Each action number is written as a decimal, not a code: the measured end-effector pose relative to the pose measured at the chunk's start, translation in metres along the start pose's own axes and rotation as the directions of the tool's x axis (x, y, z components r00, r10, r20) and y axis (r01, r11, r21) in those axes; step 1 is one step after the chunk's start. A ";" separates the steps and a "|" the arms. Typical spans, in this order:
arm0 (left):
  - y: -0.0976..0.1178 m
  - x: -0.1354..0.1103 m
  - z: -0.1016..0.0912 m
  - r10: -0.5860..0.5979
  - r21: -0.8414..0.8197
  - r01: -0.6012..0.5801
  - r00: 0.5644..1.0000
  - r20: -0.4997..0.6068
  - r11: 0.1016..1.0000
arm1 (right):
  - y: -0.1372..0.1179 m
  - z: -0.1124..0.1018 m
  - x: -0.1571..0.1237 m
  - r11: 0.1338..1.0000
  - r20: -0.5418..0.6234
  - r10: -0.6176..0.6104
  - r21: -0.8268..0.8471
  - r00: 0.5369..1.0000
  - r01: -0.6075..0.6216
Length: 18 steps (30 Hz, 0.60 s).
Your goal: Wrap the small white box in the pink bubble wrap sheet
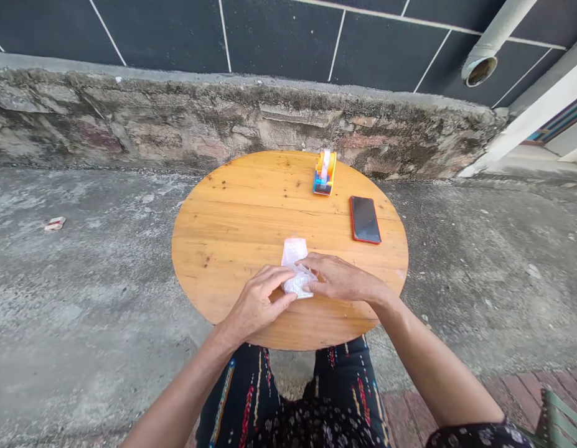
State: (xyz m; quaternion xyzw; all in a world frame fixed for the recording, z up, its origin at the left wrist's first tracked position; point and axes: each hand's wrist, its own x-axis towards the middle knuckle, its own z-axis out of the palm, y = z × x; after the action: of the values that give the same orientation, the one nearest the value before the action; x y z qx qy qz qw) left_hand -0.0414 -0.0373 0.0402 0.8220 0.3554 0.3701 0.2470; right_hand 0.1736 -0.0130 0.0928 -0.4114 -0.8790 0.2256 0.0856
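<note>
A small white wrapped packet (295, 264) lies on the round wooden table (232, 224), near its front edge. My left hand (258, 302) pinches its lower left side with thumb and fingers curled. My right hand (342, 279) grips its right side, fingers pressed together on the wrapping. The upper part of the packet sticks out flat beyond my fingers.
A tape dispenser in orange, blue and white (324, 172) stands at the table's far edge. A red-edged phone (365, 219) lies face up to the right. Rough concrete floor surrounds the table, with a low stone wall (129, 118) behind and a drain pipe (484, 56) upper right.
</note>
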 end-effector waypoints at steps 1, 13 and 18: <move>0.001 0.001 -0.001 0.001 0.003 -0.001 1.000 0.008 1.000 | -0.002 0.000 -0.001 0.999 -0.010 0.023 0.032 1.000 -0.022; 0.004 0.001 -0.003 -0.043 -0.002 0.043 0.998 0.039 0.999 | -0.007 0.012 -0.018 0.998 -0.104 -0.044 0.041 0.994 0.049; 0.005 0.000 -0.002 -0.083 -0.054 0.087 0.994 0.073 0.995 | -0.017 0.039 -0.020 0.988 -0.222 0.016 -0.144 0.975 -0.049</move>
State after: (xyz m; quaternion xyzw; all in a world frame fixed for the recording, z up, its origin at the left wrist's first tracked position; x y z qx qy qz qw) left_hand -0.0408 -0.0402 0.0448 0.8114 0.3704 0.3400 0.2982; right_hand 0.1623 -0.0506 0.0667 -0.4534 -0.8715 0.1138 0.1478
